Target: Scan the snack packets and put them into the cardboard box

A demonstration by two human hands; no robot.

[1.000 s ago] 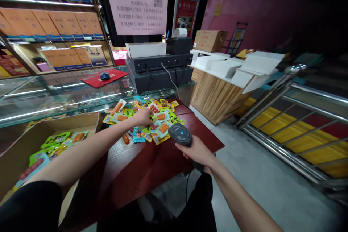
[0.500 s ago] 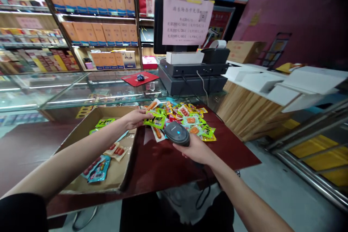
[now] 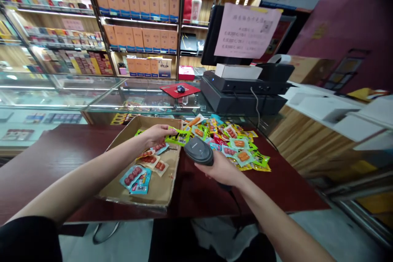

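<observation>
Between the fingers of my left hand (image 3: 158,136) is a green snack packet (image 3: 179,137), held over the right rim of a shallow cardboard box (image 3: 147,202). My right hand (image 3: 222,168) is wrapped round a dark barcode scanner (image 3: 199,151), whose head points at the packet from close by. Blue sausage packets (image 3: 141,182) and pale-edged sausage packets (image 3: 159,166) lie inside the box. Right of the box, a heap of mixed snack packets (image 3: 239,143) is spread on the dark red table (image 3: 196,196), partly behind the scanner.
Behind the table runs a glass counter (image 3: 132,94) with a mouse (image 3: 180,89) on a red mat (image 3: 192,86). A black cash drawer (image 3: 239,98) stands under a monitor bearing a pink notice (image 3: 247,30). White boxes (image 3: 319,106) sit at the right.
My view has swung left. The green packet has left the heap's edge and now sits nearer the box rim, just ahead of the scanner. The scanner's blue light no longer shows.
</observation>
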